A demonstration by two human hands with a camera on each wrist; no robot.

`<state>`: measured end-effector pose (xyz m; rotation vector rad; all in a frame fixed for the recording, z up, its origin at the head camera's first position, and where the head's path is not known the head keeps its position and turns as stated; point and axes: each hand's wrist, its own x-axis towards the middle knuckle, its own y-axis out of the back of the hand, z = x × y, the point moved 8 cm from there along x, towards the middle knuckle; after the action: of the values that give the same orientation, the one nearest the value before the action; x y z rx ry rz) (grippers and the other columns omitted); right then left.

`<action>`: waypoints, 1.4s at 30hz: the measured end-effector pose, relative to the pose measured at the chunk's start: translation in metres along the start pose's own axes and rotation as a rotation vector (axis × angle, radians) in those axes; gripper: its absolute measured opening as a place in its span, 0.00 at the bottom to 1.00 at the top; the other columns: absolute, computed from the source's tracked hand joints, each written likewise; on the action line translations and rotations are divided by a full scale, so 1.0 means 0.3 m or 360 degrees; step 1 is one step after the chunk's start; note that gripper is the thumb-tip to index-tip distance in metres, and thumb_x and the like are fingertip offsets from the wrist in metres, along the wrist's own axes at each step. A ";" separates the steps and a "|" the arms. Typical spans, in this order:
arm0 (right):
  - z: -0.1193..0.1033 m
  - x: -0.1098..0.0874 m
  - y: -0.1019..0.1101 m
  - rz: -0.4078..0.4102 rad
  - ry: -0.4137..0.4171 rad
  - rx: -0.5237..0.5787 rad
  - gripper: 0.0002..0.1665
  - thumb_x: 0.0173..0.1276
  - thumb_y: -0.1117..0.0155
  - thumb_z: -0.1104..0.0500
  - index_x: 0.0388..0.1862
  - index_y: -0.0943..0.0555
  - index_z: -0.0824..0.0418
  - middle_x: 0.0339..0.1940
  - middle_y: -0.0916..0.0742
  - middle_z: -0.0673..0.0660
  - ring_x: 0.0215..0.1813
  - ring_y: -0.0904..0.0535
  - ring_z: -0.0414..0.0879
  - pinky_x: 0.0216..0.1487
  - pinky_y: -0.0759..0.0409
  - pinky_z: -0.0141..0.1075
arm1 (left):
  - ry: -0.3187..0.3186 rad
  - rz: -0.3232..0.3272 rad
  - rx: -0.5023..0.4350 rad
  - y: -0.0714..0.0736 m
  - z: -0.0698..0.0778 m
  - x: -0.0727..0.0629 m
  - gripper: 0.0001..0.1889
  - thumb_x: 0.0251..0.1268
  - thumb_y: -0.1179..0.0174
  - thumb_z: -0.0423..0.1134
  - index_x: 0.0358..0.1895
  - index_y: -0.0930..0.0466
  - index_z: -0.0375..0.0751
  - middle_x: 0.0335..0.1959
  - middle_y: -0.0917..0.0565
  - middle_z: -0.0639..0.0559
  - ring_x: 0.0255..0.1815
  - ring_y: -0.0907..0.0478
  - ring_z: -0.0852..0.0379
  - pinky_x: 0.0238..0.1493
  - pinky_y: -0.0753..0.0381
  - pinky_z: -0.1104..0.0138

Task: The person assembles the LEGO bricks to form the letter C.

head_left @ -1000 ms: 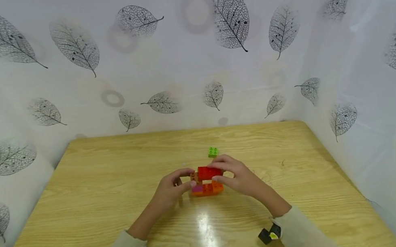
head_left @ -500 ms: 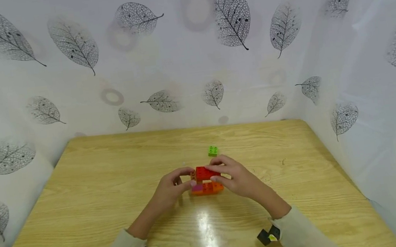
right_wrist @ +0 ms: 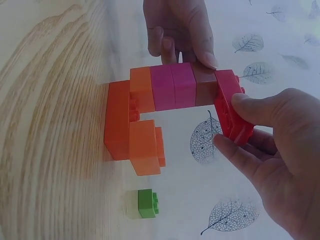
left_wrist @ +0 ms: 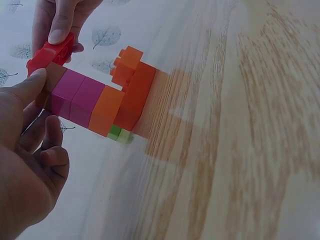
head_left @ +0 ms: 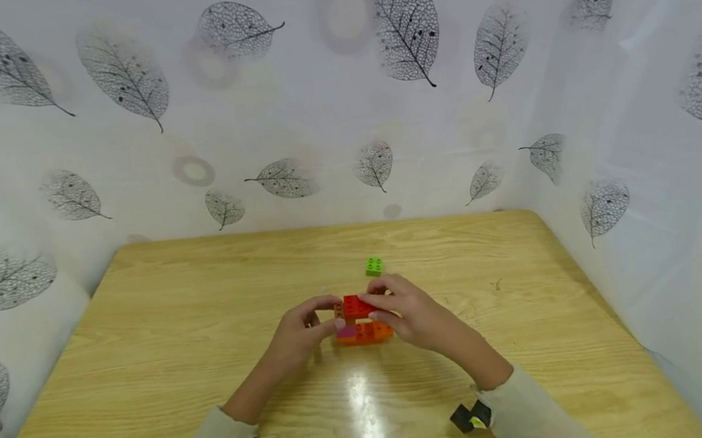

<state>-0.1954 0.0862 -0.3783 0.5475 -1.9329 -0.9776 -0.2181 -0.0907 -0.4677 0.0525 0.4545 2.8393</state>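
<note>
A toy-brick stack stands on the table: a long orange base brick (right_wrist: 118, 120), a small orange brick (right_wrist: 141, 90), two magenta bricks (right_wrist: 173, 85) and a brown brick (right_wrist: 205, 92) on top. Another orange brick (right_wrist: 144, 147) sits on the base's other end. My left hand (head_left: 299, 335) pinches the brown brick between thumb and fingers. A red brick (right_wrist: 229, 97) is pinched in my right hand (head_left: 412, 313), thumb on one side and fingers on the other. It lies against the brown brick's top, slightly tilted and jutting sideways; whether it is pressed on, I cannot tell.
A green brick (head_left: 374, 267) stands by itself on the wooden table (head_left: 191, 295), behind the stack. A pale leaf-patterned curtain (head_left: 312, 108) surrounds the table's back and sides. Black wrist cameras sit at both cuffs.
The red brick has shifted a little left, towards the brown brick, with my right hand. My left hand keeps its hold on the stack. The head view has shifted slightly.
</note>
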 end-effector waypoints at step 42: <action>0.068 -0.020 -0.039 -0.0019 -0.0342 0.0342 0.19 0.71 0.33 0.58 0.59 0.17 0.59 0.56 0.19 0.56 0.55 0.23 0.48 0.49 0.18 0.38 | -0.0058 -0.0014 0.0111 0.008 0.026 -0.006 0.22 0.64 0.32 0.55 0.61 0.21 0.61 0.58 0.18 0.56 0.35 0.27 0.51 0.27 0.26 0.66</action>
<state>-0.2098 0.0919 -0.3970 0.5958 -2.2466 -0.8698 -0.2165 -0.0910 -0.4597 0.1148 0.5444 2.8084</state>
